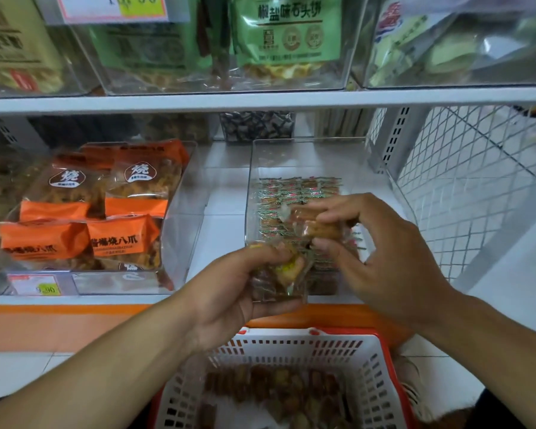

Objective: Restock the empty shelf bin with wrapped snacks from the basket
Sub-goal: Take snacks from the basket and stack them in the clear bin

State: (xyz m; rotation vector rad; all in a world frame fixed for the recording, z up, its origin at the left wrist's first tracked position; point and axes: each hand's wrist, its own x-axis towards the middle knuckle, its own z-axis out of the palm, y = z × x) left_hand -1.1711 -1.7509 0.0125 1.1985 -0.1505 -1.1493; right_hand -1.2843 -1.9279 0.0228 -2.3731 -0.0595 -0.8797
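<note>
A clear plastic shelf bin stands on the lower shelf, holding rows of small wrapped snacks with green and red edges. My left hand grips a bunch of wrapped snacks at the bin's front edge. My right hand is over the bin and pinches one clear-wrapped brown snack between thumb and fingers. Below both hands sits a white basket with a red rim, with several brown wrapped snacks in its bottom.
To the left, a clear bin holds orange snack packs. A white shelf board with more bins runs above. White wire mesh closes the right side. An orange strip runs under the shelf edge.
</note>
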